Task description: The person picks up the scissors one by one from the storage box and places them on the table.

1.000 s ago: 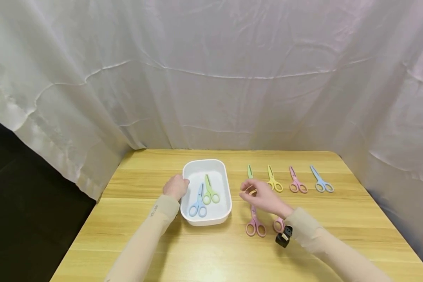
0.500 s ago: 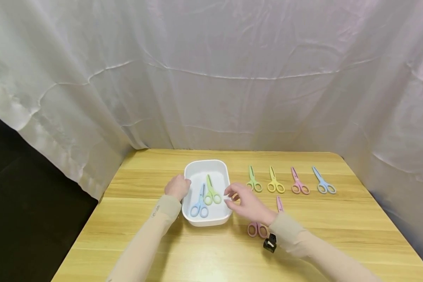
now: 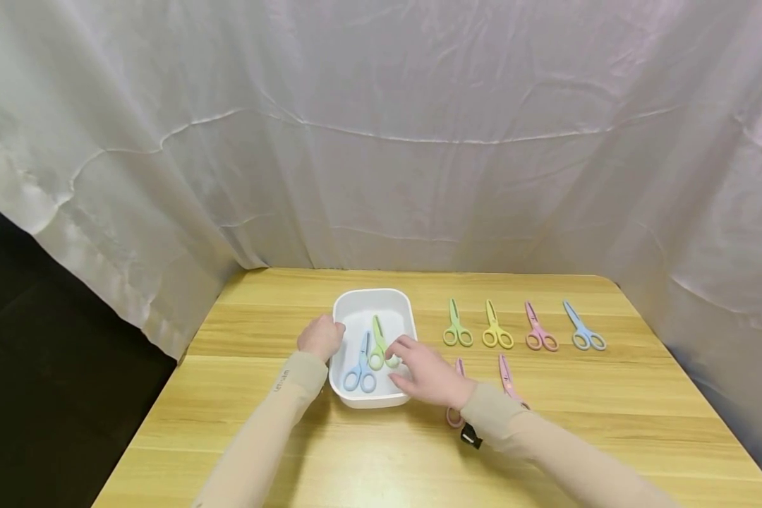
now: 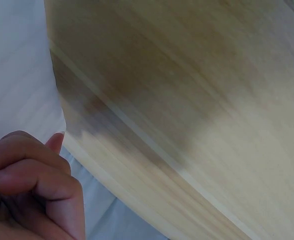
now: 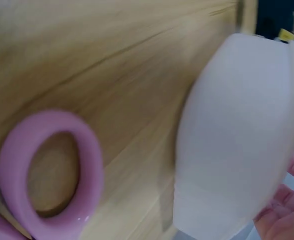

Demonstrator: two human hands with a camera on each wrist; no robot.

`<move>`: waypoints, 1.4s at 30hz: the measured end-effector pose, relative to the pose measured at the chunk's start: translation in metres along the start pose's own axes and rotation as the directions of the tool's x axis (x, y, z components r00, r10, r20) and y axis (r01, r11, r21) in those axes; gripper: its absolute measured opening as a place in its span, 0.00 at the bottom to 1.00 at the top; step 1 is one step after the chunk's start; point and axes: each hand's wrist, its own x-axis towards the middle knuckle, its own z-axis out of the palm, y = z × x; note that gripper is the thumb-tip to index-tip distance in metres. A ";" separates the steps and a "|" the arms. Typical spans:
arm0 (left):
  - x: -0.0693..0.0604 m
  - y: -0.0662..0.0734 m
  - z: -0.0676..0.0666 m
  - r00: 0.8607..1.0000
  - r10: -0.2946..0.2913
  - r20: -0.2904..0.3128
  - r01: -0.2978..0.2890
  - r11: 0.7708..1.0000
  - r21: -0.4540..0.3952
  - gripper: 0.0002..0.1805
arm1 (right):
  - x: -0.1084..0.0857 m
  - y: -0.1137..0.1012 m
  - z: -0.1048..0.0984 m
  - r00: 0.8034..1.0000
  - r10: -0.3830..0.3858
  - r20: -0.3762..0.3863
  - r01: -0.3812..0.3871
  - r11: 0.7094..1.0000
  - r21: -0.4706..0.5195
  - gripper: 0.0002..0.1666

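A white plastic box (image 3: 346, 401) holds a pair of blue scissors (image 3: 360, 370) and a pair of green scissors (image 3: 379, 346). My left hand (image 3: 320, 339) holds the box's left rim; its bent fingers show in the left wrist view (image 4: 37, 185). Over the box's right side reaches my right hand (image 3: 428, 374), thumb and fingers apart with nothing between them. Its fingertips are close to the green scissors and partly cover a handle loop; whether they touch, I cannot tell. In the right wrist view, the box wall (image 5: 232, 135) hides part of that hand (image 5: 287, 215).
Right of the box lie green scissors (image 3: 456, 331), yellow scissors (image 3: 496, 333), pink scissors (image 3: 537, 335) and blue scissors (image 3: 585, 336) in a row on the wooden table (image 3: 368, 458). Two pink pairs (image 3: 506, 372) lie nearer, partly behind my right arm. A pale curtain (image 3: 381, 197) hangs behind.
My right hand has moved left, from over the loose scissors to inside the box's right side. The left hand has stayed on the rim, and the scissors lie as before.
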 end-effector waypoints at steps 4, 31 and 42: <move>-0.001 0.001 -0.001 1.000 0.000 -0.006 0.000 1.000 0.000 0.18 | 0.005 -0.001 0.004 1.000 0.007 0.024 -0.006 0.999 -0.043 0.18; 0.000 0.000 -0.001 1.000 -0.016 0.017 0.016 1.000 0.010 0.20 | 0.027 -0.002 0.021 0.986 0.057 0.158 -0.014 0.966 -0.258 0.23; -0.002 0.003 -0.002 1.000 -0.018 0.013 0.017 1.000 0.013 0.20 | 0.028 -0.008 0.017 0.965 0.101 0.244 -0.013 0.941 -0.337 0.25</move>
